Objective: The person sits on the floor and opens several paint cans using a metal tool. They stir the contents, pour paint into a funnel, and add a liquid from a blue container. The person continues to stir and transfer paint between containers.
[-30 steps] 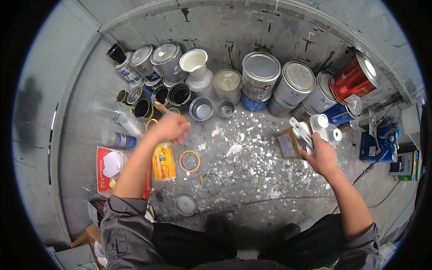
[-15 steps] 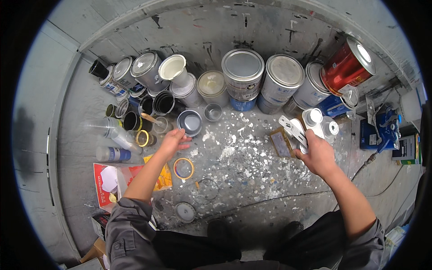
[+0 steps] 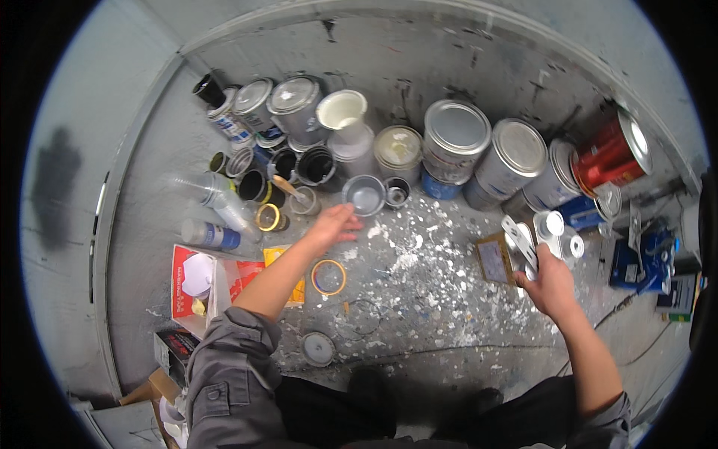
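Note:
A grey plastic mixing cup [image 3: 364, 196] stands on the paint-spattered floor left of centre. My left hand [image 3: 334, 227] is at its near left rim, the fingers apart and at most touching it. Beside the cup stands a small cup [image 3: 396, 192] with a dark inside. On the right, my right hand [image 3: 552, 283] is closed on a white flat mixing stick [image 3: 521, 243] with holes in it; the palm side is hidden. Around that hand are a white-capped bottle [image 3: 551, 223] and a brown-sided rectangular tin [image 3: 493, 260].
Paint cans [image 3: 458, 135] line the back wall, with a red can [image 3: 609, 157] at far right. Black cups [image 3: 315, 166], stacked clear cups [image 3: 209, 191] and a brush in a cup [image 3: 304, 200] crowd the left. A tape roll [image 3: 329, 277] and red box [image 3: 196, 288] lie nearer.
The view has swung, so everything sits further right. My left fingers have loosened at the grey cup, which is now closer to the small cup. My right hand keeps the mixing stick.

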Demonstrator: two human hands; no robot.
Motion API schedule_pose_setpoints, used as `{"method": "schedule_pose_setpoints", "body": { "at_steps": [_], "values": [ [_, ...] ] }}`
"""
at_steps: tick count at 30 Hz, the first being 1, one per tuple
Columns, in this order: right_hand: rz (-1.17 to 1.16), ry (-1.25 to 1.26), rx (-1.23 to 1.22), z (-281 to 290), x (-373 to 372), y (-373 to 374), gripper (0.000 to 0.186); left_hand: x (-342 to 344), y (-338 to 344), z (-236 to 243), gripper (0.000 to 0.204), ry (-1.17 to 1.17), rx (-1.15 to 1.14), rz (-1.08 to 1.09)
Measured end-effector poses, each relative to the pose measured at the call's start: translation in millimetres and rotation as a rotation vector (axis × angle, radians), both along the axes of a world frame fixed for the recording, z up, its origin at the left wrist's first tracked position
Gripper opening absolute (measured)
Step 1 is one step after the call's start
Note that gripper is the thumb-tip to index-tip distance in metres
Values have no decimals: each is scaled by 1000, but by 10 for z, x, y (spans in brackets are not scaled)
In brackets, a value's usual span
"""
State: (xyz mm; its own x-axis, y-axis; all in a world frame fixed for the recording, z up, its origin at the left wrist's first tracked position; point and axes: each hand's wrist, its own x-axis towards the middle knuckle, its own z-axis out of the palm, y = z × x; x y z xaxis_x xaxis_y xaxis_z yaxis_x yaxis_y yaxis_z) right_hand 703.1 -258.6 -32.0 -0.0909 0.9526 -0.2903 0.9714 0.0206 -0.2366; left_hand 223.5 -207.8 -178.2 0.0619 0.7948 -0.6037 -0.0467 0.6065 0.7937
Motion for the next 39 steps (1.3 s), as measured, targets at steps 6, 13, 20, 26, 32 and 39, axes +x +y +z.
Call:
{"method": "schedule_pose_setpoints", "body": {
  "at_steps": [6,13,20,26,32,39],
  "values": [
    [-20,26,23,0,75,-45,53,-144,199,150,64,208,68,241],
    [-43,-6,-5,1,13,-14,52,-210,270,152,47,106,60,490],
    [-39,-36,10,-19,30,-23,55,103,-174,244,45,125,95,436],
    [-21,-42,19,-26,48,-19,55,150,-356,191,46,88,84,464],
    [-27,-16,18,7,39,-29,54,194,-397,136,47,41,95,473],
    [-13,-36,27,-18,44,-16,55,-47,-151,129,51,96,112,366]
  ]
}}
